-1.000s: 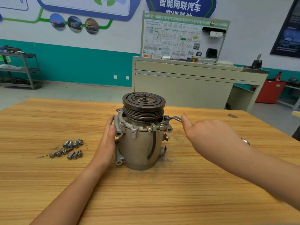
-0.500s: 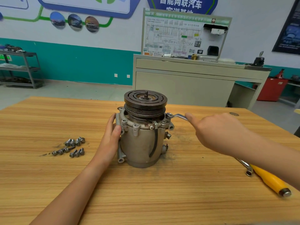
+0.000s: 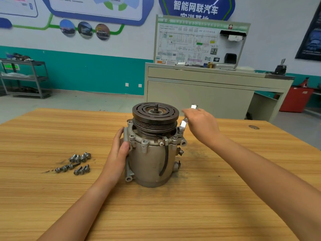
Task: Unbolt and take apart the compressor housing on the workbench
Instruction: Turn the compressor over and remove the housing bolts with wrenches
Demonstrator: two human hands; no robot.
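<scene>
— Where's the compressor housing (image 3: 152, 159) now?

— Upright in the middle of the counter (image 3: 199, 214), pulley on top. Loose bolts (image 3: 76, 163) lie well to its left.

— What could go wrong?

— The wrench (image 3: 183, 124) sits tilted on a flange bolt at the housing's upper right. If it's seated badly, I judge it could slip and round the head, or tip the housing.

— Your hands?

— My left hand (image 3: 119, 153) wraps the housing's left side, bracing it. My right hand (image 3: 202, 124) reaches beyond the pulley, fingers curled round the wrench handle.
</scene>
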